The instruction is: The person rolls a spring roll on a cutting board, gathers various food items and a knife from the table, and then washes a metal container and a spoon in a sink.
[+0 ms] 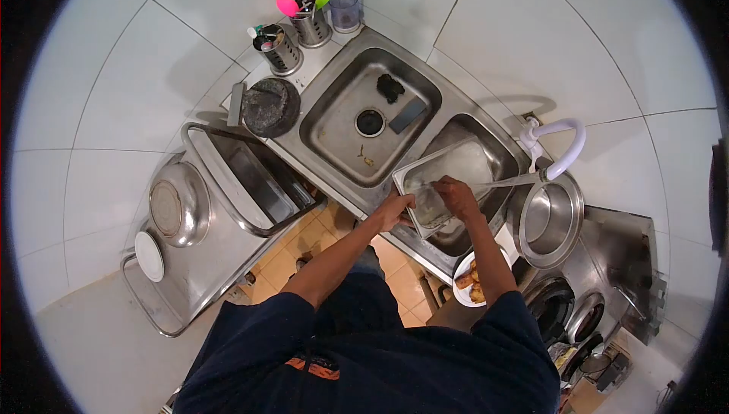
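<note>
A rectangular tray (459, 163) is tilted over the right sink basin (497, 148). My left hand (395, 210) grips its near left edge, fingers closed around the rim. Inside the tray, my right hand (457, 197) has its fingers curled together against the inner surface. What those fingers hold, if anything, is hidden. A white curved faucet (566, 152) stands at the right of the basin, and a stream of water runs from it toward the tray and my right hand.
The left basin (342, 102) holds a dark scrubber (390, 88) and a grey rectangular block (408, 115). A stone mortar (271, 107) and utensil holders (311, 28) stand behind left. Steel pots (548, 216), a plate of food (469, 283) and a metal cart (228, 262) surround me.
</note>
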A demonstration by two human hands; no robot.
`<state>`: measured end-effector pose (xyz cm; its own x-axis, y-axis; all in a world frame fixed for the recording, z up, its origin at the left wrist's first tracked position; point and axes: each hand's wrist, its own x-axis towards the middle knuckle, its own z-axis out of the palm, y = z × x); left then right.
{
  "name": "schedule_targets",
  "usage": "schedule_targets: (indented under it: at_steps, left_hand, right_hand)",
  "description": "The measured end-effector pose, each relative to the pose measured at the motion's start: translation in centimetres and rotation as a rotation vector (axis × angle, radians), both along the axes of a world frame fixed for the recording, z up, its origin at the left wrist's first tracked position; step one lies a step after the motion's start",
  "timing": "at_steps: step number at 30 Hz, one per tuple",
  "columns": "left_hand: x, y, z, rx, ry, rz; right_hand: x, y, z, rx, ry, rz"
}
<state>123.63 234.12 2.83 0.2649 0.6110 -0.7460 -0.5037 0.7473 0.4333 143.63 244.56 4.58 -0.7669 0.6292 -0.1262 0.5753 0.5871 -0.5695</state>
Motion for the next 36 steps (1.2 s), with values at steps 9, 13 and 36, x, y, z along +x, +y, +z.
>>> schedule_targets:
  at_steps: [9, 13, 36]
  left_hand:
    - [-0.6, 0.2, 1.9, 0.017, 0.054, -0.069]
    - [-0.1, -0.2, 2.7, 0.025, 0.064, -0.082]
    - [2.8, -0.2, 2.1, 0.338, 0.387, 0.178]
  right_hand:
    - [-0.2, -0.5, -0.1, 0.165, 0.092, 0.035]
    - [0.2, 0.0, 0.3, 0.085, -0.155, -0.067]
    - [0.4, 2.5, -6.5, -0.156, -0.411, -0.437]
